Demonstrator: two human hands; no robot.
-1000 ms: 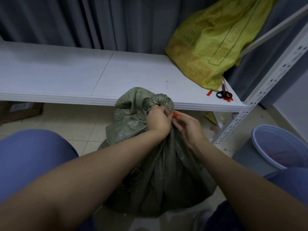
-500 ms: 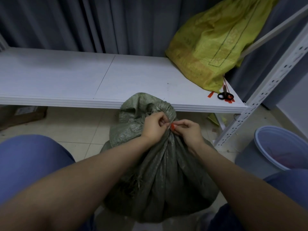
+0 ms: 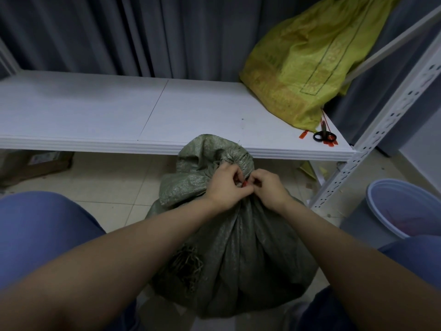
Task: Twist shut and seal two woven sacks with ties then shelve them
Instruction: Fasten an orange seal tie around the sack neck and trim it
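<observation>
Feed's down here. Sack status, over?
Left hand and right hand pinch orange tie at neck of green sack. Sack on floor, not yet shelved. Yellow sack, scissors on shelf, right end.

Inspection of the person, head view.

Left hand [image 3: 226, 187] and right hand [image 3: 269, 188]: bare.

Left forearm [image 3: 133, 263] and right forearm [image 3: 346, 254]: bare along the whole visible length, wrist to frame edge.

Left leg [image 3: 43, 230], at 9 o'clock: covered in plain mid-blue cloth, smooth, with a few soft creases.

Right leg [image 3: 410, 256], at 4 o'clock: same blue cloth, only a wedge in view.

At 5 o'clock, under the right forearm: a darker, shadowed blue fold [image 3: 329, 309].

At 7 o'clock, under the left forearm: a narrow blue strip [image 3: 130, 316].

Cut of the garment cannot be told.
</observation>
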